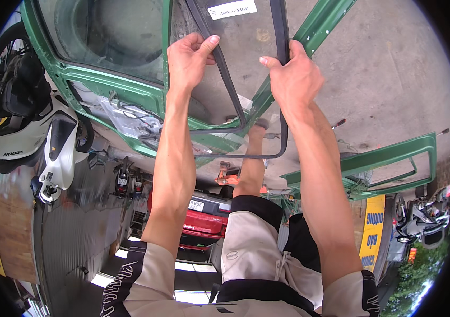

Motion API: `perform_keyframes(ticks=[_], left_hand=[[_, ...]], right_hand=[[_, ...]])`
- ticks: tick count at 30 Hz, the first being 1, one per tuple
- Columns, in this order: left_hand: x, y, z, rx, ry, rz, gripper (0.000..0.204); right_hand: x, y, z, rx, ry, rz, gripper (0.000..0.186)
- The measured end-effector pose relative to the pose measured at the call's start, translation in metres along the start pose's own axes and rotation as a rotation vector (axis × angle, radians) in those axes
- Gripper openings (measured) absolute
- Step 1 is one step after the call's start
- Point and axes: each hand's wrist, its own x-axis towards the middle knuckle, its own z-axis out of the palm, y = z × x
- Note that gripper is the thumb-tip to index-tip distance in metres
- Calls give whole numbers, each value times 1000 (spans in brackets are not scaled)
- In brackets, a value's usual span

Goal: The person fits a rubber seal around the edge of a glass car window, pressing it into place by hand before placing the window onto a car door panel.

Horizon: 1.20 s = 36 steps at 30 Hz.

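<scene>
A black rubber window seal (284, 124) runs down in front of me in two lengths, each bending to the left at its lower end. My left hand (188, 61) pinches the left length between thumb and curled fingers. My right hand (296, 76) is wrapped round the right length, its thumb pointing inward. A white label with a barcode (232, 9) shows between the two lengths; I cannot tell what it is stuck to. Behind the seal is a green vehicle door frame (259, 100), whose slanted bar passes close to my right hand.
A second green door frame (388, 164) lies at the right. Glass (108, 31) fills the upper left of the large door. A white motorbike (58, 142) stands left, a red car (203, 216) lower middle. Orange tool-like pieces (228, 177) and a screwdriver (339, 123) lie on the concrete floor.
</scene>
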Motion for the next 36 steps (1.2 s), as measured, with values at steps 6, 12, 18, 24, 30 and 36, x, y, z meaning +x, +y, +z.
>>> perform_keyframes(ticks=[6,12,18,24,30,36], left_hand=[[20,0,-15,-202,-437,33,34],[0,13,-11,234,-218,76,36],[-8,19,1,107,-108,74,45],[13,15,32,-335,-41,172,48],[17,22,42,-471,35,129,47],[31,12,26,-471,-132,72,60]], right_hand=[[0,2,-4,-34,-27,7,38],[1,-3,-8,-4,-55,39,39],[1,0,-6,0,-61,26,40],[5,-3,-13,15,-95,15,40],[1,5,-7,37,-43,-15,42],[-4,1,-2,51,9,-26,40]])
